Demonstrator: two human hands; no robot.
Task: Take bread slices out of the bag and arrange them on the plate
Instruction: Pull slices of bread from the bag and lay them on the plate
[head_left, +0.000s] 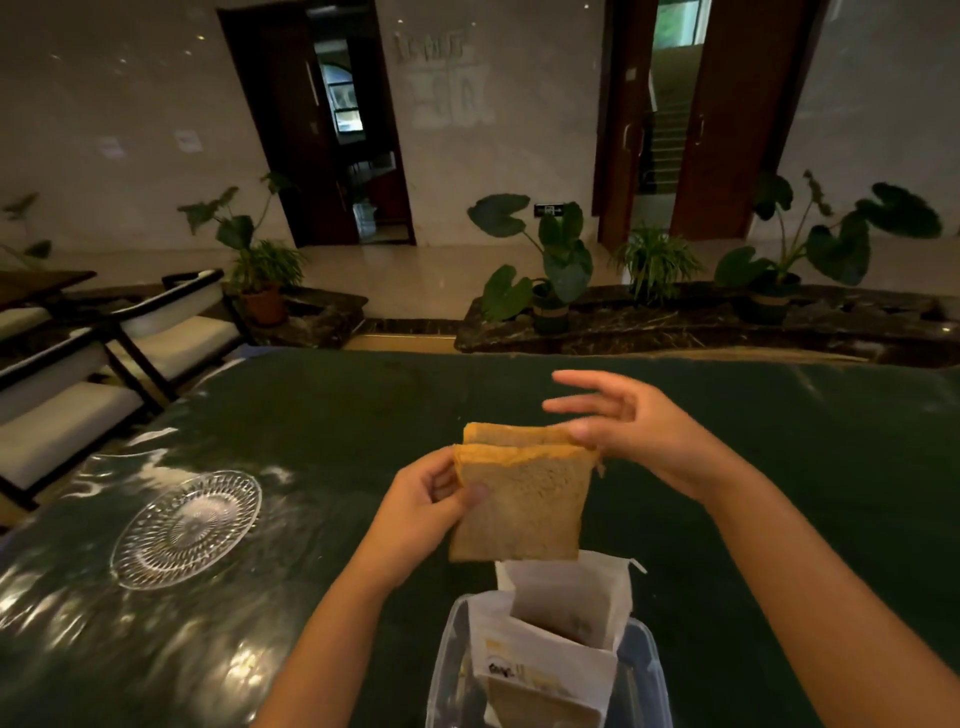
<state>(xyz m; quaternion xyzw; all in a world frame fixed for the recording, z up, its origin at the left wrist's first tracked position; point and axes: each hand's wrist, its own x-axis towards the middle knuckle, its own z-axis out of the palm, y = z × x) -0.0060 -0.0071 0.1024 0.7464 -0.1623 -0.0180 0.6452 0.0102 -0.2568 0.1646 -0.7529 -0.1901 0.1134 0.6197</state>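
Note:
Two brown bread slices (524, 504) with orange-tan crusts are held upright together above the table. My left hand (431, 504) pinches their left edge between thumb and fingers. My right hand (618, 421) is at their top right corner, thumb touching the rear slice, the other fingers spread apart. Just below the slices stands the white paper bread bag (566, 618), its mouth open, with more bread visible low inside it. The clear cut-glass plate (156, 551) lies to the left on the table with nothing on it.
The bag stands in a clear plastic tub (647, 670) at the near edge. A glossy dark green cover (337, 415) spans the table. Chairs with white cushions (171, 338) stand at the left; potted plants (550, 291) line a ledge beyond the far edge.

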